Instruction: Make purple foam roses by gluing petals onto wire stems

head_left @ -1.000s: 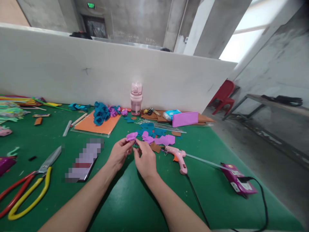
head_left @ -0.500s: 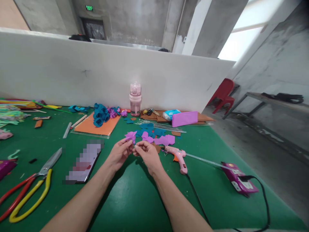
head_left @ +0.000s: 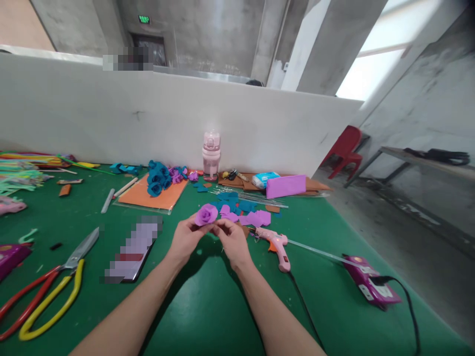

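A purple paper rose faces up toward me, its layered petals spread around a spiral centre. My left hand pinches it from below, the thumb and fingers closed at its base. Close beside, my right hand is closed too, fingertips meeting the left ones under the bloom; a short thin pale end shows below its fingers. Just beyond my hands lie cut purple paper petals and teal paper pieces. To the right of my right hand rests a pink glue gun with a clear glue stick in its back.
Red-and-yellow-handled scissors and a phone lie to the left. Teal paper roses rest on an orange sheet. A pink bottle stands by the white partition. The glue gun's cord and a purple power strip occupy the right.
The purple rose has turned so its open face now shows upward. Both hands stay together in nearly the same place, and the view has shifted slightly.
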`<state>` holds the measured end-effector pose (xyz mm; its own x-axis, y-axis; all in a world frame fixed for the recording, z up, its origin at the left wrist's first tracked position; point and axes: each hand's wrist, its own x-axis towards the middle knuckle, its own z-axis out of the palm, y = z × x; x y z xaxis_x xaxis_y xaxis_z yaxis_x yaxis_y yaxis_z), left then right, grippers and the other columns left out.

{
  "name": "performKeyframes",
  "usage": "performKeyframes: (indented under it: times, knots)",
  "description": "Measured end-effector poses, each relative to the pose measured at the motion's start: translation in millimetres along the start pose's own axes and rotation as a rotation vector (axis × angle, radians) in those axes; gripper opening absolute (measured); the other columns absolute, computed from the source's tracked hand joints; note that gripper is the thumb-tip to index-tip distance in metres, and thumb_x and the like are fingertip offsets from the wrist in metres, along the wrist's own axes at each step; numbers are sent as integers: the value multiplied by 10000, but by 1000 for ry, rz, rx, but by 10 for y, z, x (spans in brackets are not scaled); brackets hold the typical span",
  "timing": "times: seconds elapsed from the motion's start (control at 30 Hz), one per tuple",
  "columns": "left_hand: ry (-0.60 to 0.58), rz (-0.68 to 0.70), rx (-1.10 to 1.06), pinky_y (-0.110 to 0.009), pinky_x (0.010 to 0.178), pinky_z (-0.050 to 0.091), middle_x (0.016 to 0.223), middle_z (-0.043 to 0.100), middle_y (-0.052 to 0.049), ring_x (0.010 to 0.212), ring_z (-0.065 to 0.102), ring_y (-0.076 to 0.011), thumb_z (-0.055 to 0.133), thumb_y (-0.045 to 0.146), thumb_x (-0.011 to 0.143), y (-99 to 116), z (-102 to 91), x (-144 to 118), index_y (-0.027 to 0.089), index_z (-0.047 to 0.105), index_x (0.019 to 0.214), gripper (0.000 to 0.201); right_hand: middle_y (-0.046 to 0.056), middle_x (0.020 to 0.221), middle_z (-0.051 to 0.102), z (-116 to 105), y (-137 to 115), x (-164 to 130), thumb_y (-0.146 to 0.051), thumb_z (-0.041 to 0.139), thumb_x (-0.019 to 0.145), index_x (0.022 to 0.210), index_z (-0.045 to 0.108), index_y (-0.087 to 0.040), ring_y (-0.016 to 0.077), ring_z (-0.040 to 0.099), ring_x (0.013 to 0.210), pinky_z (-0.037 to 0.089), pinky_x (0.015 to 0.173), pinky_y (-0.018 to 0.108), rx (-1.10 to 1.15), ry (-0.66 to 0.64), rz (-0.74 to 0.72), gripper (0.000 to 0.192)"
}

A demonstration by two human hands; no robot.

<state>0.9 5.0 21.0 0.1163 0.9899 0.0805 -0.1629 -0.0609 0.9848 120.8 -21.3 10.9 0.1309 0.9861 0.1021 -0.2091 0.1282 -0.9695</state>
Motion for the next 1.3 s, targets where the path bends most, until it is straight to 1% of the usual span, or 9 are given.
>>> performKeyframes:
  times: [0.13,0.27,0.43,0.53,0.7,0.87,0.97,1.13,1.3]
  knots:
    - [-4,220,176,-251,754,440,850,687,-29,829,595,-188,718,220,623,35,-20,-20,205,732,766,144,-9,773,639,-51,79,41,-284,631,715,805,643,-209,144,568,735,438,720,256,-103,21,-102,119]
    - [-3,240,218,-239,675,440,734,678,-3,699,585,-160,695,244,644,2,-48,-30,200,718,757,124,-9,795,619,-100,131,75,-312,576,768,839,625,-211,136,551,749,434,711,248,-114,73,-123,133]
    - [-15,115,120,-228,575,423,579,632,-2,573,561,-136,696,274,647,-1,-40,-27,163,677,686,119,5,781,622,-126,-102,50,-357,573,772,809,632,-192,130,546,717,440,687,245,-111,224,-104,179]
    - [-14,14,-39,-225,555,423,575,622,-7,534,542,-110,730,286,623,-13,-25,-12,139,662,696,178,21,826,641,-204,-376,-61,-375,577,772,844,625,-192,137,568,737,451,697,252,-98,220,-133,203]
    - [-98,-173,-324,-198,506,425,702,660,-30,524,550,-77,773,260,576,-44,-25,6,122,655,789,279,33,815,650,-731,-662,-373,-413,559,776,884,612,-187,163,582,736,446,685,270,-433,281,-181,257]
    - [-134,-232,-390,-179,478,429,661,656,-22,491,540,-63,778,221,573,-17,-20,18,113,629,734,244,7,601,595,-1471,-601,-679,-438,467,789,710,588,-174,154,512,561,363,544,249,-980,384,-46,302]
    - [-146,-246,-402,-179,466,429,657,663,-26,487,545,-70,777,212,577,-15,-18,39,120,604,715,240,7,597,596,-1698,-473,-783,-438,446,782,697,580,-177,153,514,560,346,532,242,-1124,376,82,306]
    - [-173,-249,-378,-182,458,425,659,661,-25,475,536,-66,762,234,604,-39,-29,12,119,586,733,247,10,645,628,-1614,-310,-729,-499,492,753,717,574,-191,149,551,588,336,533,227,-1210,238,299,320]
    - [-172,-257,-340,-171,455,412,661,651,-19,481,533,-58,754,254,617,-91,-54,5,120,569,751,265,23,664,608,-1519,-236,-586,-344,507,755,705,515,-194,150,545,589,296,509,226,-1395,230,373,158]
